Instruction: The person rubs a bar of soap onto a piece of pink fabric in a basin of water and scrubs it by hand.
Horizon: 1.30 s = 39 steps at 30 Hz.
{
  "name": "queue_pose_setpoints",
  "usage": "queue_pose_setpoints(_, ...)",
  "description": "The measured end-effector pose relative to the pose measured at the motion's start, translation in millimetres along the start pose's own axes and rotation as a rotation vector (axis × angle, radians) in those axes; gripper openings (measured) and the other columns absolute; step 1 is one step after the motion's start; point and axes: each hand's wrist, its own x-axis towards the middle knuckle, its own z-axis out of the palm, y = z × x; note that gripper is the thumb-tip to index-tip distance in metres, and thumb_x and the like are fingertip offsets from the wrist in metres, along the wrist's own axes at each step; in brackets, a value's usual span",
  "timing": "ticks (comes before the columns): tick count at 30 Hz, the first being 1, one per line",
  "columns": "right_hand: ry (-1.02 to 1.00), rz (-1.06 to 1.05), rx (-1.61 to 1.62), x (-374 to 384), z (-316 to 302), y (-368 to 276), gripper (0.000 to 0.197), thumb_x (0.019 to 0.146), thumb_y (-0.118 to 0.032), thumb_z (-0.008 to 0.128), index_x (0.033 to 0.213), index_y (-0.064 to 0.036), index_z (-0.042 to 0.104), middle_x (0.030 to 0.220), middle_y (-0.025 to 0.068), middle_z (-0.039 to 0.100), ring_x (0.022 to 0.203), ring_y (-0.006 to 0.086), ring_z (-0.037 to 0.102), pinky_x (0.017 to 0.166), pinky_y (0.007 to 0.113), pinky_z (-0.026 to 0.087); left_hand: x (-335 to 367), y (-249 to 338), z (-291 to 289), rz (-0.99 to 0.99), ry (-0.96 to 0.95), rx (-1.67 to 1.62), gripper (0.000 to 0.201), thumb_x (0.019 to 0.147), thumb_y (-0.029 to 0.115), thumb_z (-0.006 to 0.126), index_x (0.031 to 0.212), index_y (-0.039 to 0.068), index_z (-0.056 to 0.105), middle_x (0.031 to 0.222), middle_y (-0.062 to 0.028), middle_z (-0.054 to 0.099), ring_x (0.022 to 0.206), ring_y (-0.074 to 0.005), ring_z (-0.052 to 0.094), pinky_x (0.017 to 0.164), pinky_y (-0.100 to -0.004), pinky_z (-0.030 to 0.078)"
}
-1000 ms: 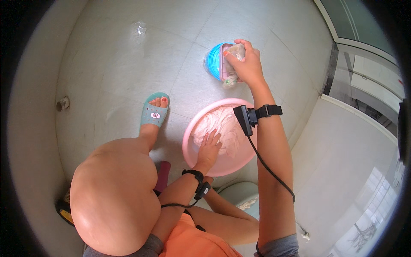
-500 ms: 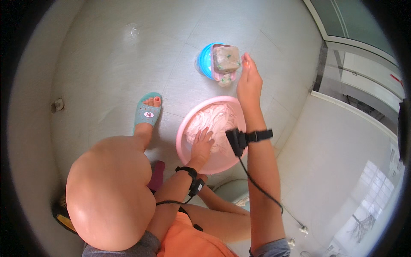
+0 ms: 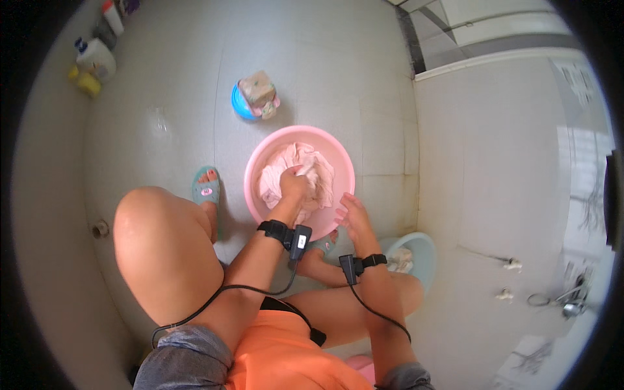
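Observation:
A pink basin [image 3: 255, 144] stands on the floor in front of me with a wet-looking pale pink cloth [image 3: 320, 170] bunched inside. My left hand [image 3: 294, 186] is over the basin, its fingers closed on a raised fold of that cloth. By the basin's right rim is my right hand [image 3: 353, 214], fingers spread and holding nothing. Beyond the basin, a beige block like a soap bar [image 3: 258, 89] rests in a pink dish on top of a blue-lidded container [image 3: 242, 104].
A pale green basin [image 3: 424, 257] with whitish cloth stands beside my right leg. Bottles, one white [image 3: 97, 60] and one yellow [image 3: 85, 81], line the far left wall. My slippered left foot [image 3: 207, 188] is left of the pink basin. Taps [image 3: 572, 305] show at the right.
My right hand has come back from beside the soap block to the basin's right rim. My left hand, earlier spread on the cloth, now grips a fold. The view has shifted.

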Motion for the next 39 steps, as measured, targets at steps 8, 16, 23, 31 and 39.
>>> queue_pose_setpoints(8,-0.437,-0.084,0.624,-44,26,-81,0.070,0.083,-0.065,0.058,0.125,-0.0102,0.048,0.113,0.0129,0.055,0.101,0.0284,0.056,0.086,0.051,0.048,-94,138,28,0.149,-0.731,0.181,0.023,0.082,0.002,0.063,0.105,0.001,0.066,0.090,-0.0099,0.068,0.080,-0.0179,0.065,0.070,-0.0298,0.052)
queue_pose_setpoints(16,-0.268,-0.434,0.696,-17,-16,-118,0.031,0.096,-0.028,0.054,0.115,-0.0028,0.052,0.111,0.0156,0.060,0.101,0.0291,0.062,0.086,0.044,0.054,-84,180,24,0.139,-0.652,0.027,0.026,0.089,0.003,0.056,0.113,-0.003,0.058,0.106,-0.0094,0.065,0.089,-0.0194,0.063,0.077,-0.0270,0.052)
queue_pose_setpoints(23,-0.239,-0.212,1.006,4,-15,-68,0.028,0.098,-0.025,0.050,0.108,0.0005,0.054,0.107,0.0157,0.061,0.097,0.0302,0.063,0.087,0.045,0.053,-132,114,56,-0.555,-0.711,-0.342,0.038,0.098,0.034,0.043,0.114,0.002,0.057,0.108,-0.0106,0.064,0.094,-0.0251,0.064,0.088,-0.0378,0.052)
queue_pose_setpoints(31,0.406,-0.605,-0.252,82,15,-6,0.025,0.078,0.000,0.048,0.101,0.0100,0.053,0.093,0.0208,0.060,0.078,0.0314,0.061,0.063,0.040,0.049,-77,44,45,-0.315,-0.567,-0.522,0.032,0.096,0.013,0.050,0.125,0.007,0.038,0.114,-0.0107,0.057,0.102,-0.0219,0.059,0.088,-0.0389,0.050)
queue_pose_setpoints(39,0.122,-0.186,0.256,35,62,-13,0.027,0.093,-0.010,0.047,0.113,0.0048,0.058,0.105,0.0115,0.063,0.093,0.0205,0.059,0.078,0.035,0.048,-69,45,36,-0.359,-0.421,-0.428,0.021,0.097,0.025,0.055,0.109,0.009,0.053,0.093,-0.0039,0.060,0.080,-0.0181,0.059,0.079,-0.0340,0.051)
